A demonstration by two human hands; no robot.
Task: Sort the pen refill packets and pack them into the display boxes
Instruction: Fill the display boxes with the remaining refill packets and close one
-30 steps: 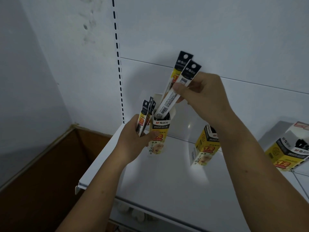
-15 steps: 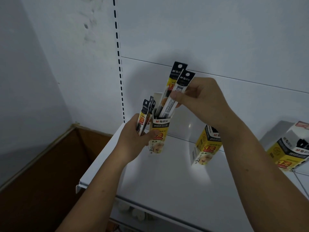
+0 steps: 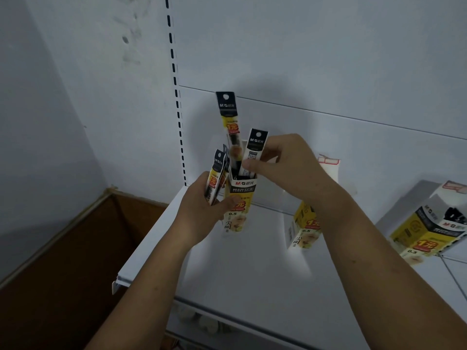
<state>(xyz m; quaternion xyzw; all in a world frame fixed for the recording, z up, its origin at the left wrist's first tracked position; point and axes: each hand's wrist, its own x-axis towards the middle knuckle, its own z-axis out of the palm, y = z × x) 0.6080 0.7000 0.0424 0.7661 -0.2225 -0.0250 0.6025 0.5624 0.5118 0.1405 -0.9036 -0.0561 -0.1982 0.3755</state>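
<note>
On the shelf (image 3: pixel 240 279), the left grip (image 3: pixel 202 208) is curled round a display box (image 3: pixel 240 195) and spare packets (image 3: pixel 215 176); the right grip (image 3: pixel 285 168) pinches a packet (image 3: pixel 254 150) standing in that box, beside a taller packet (image 3: pixel 228 117).

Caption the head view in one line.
Right hand pinches a refill packet standing in the display box; left hand grips spare packets.

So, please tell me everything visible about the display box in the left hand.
The display box is an upright carton of printed card: black logo band above, yellow below, marked 0.5. Its top is open. The left hand grips it, thumb across the front, with spare packets. Two refill packets stand in it; the right hand pinches the shorter one.
</note>
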